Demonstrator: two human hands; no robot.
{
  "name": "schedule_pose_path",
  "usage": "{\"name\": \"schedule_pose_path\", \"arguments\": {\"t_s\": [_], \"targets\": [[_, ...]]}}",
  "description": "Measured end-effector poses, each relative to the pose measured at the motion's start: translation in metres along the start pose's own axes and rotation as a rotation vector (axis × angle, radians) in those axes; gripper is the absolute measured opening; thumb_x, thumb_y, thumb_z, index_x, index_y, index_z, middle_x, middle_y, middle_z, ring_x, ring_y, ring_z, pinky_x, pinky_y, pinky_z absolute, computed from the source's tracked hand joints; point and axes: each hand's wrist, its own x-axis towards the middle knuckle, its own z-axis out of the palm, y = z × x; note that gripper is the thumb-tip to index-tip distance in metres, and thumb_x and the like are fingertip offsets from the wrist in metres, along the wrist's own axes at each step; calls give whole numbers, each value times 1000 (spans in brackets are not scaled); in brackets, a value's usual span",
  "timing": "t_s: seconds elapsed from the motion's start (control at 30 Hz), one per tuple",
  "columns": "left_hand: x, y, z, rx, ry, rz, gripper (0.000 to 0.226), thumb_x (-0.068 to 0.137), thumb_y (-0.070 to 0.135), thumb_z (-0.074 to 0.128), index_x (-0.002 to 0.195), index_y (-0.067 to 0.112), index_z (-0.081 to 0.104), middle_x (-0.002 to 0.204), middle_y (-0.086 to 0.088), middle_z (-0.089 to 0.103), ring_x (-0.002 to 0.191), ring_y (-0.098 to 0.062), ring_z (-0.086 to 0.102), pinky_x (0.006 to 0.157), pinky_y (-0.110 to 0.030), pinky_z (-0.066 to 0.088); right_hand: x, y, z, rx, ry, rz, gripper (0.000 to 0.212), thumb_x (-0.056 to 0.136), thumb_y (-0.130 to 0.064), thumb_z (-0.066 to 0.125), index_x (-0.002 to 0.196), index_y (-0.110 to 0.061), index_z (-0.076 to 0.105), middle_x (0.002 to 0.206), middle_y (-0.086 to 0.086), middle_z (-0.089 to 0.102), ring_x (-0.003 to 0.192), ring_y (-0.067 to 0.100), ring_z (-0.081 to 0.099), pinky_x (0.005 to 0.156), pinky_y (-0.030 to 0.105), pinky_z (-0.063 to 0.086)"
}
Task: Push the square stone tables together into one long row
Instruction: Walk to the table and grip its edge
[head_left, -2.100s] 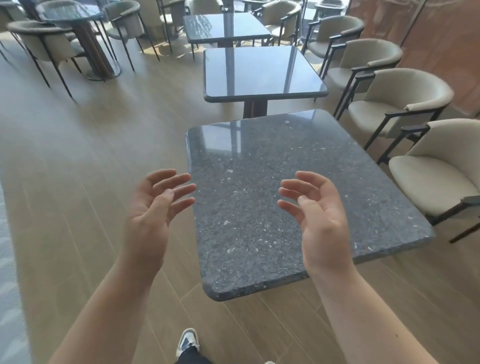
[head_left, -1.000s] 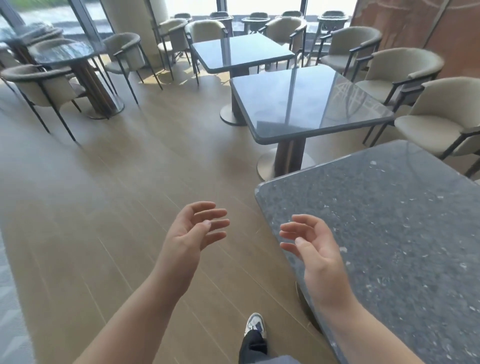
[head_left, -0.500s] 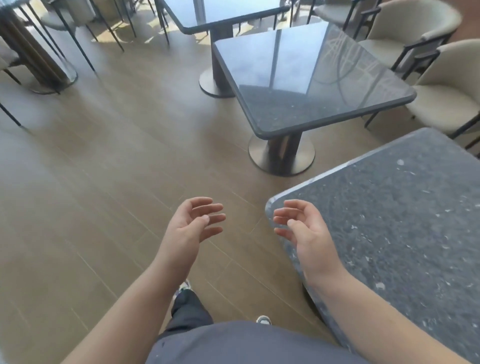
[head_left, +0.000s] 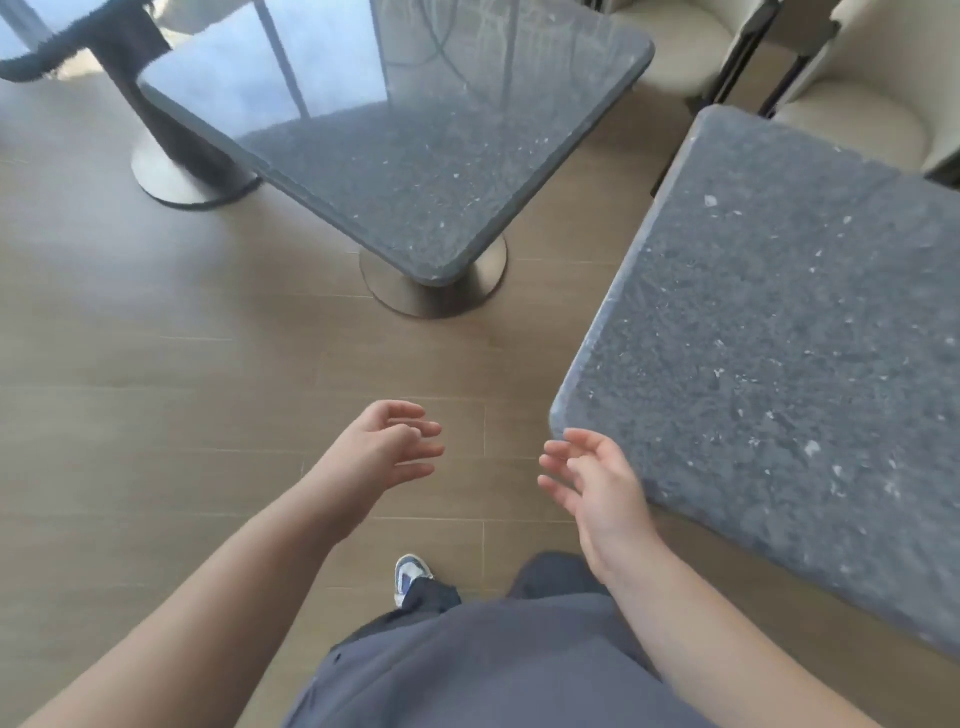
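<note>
Now, fingers: loosely spread and slightly curled on both sides, gripping nothing, touching nothing; ready for a push rather than closed on an edge.
Left hand (head_left: 387, 449): held out over bare wooden floor (head_left: 156, 415), palm turned inward, well apart from either tabletop; probably kept free for balance and for the next grab.
Right hand (head_left: 597, 483): raised just beside the rounded near corner of the near stone table (head_left: 779, 338), not in contact; whether directly above the rim or just off it cannot be told.
Near stone table: to the right, speckled grey top running off the frame edge, base hidden beneath the slab.
Second stone table (head_left: 415, 145): ahead and to the left, on a round metal base (head_left: 431, 291), set corner-on to the near one.
Gap: open strip of floor between the two tops, so no joined row yet; edges not parallel either.
Third table (head_left: 31, 47): only a dark edge and pedestal at upper left, apart from the second.
Chairs (head_left: 857, 104): cream seats tucked behind both tables on the far side, likely limiting travel that way.
Feet: one shoe (head_left: 410, 574) visible below, standing in the gap, seemingly positioned for shoving one table toward the other.
Next need, as a guess: flat palms on an edge, low steady force, base kept sliding rather than tipping.
</note>
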Motion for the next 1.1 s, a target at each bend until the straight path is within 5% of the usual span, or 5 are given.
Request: {"name": "schedule_pose_path", "arguments": {"t_s": [0.33, 0.67, 0.8, 0.9, 1.1], "targets": [[116, 24, 98, 82, -228, -216, 23, 100, -2, 46, 122, 3, 53, 121, -19, 66, 113, -34, 67, 91, -43, 56, 69, 40, -32, 440, 370, 328, 24, 102, -3, 43, 121, -2, 57, 105, 15, 66, 92, 25, 67, 78, 37, 57], [198, 17, 137, 503, -314, -507, 11, 101, 8, 59, 111, 4, 62, 104, -12, 56, 98, -27, 58, 93, -35, 51, 163, 54, -36, 1090, 432, 453, 67, 96, -47, 64, 150, -14, 44, 150, 12, 52, 132, 28, 54, 117, 42, 39], [216, -8, 155, 305, -301, -763, 62, 96, 23, 70, 147, 5, 40, 147, -24, 43, 134, -30, 50, 108, -34, 44, 174, 55, -34, 1179, 538, 338, 49, 100, -37, 61, 142, -13, 52, 139, 12, 62, 122, 29, 62, 110, 42, 46], [222, -39, 181, 166, -437, -829, 76, 90, 44, 67, 149, 4, 42, 146, -17, 55, 115, -22, 63, 109, -29, 42, 183, 64, -32, 1224, 586, 249, 43, 102, -29, 57, 141, -10, 55, 137, 15, 64, 124, 32, 62, 108, 45, 47], [224, -90, 201, -114, -332, -798, 57, 94, 38, 68, 140, 7, 56, 130, -14, 70, 121, -27, 66, 112, -39, 43, 191, 83, -20, 1226, 666, 219, 47, 99, -36, 62, 134, -6, 61, 129, 17, 68, 122, 33, 64, 113, 48, 43]]}}
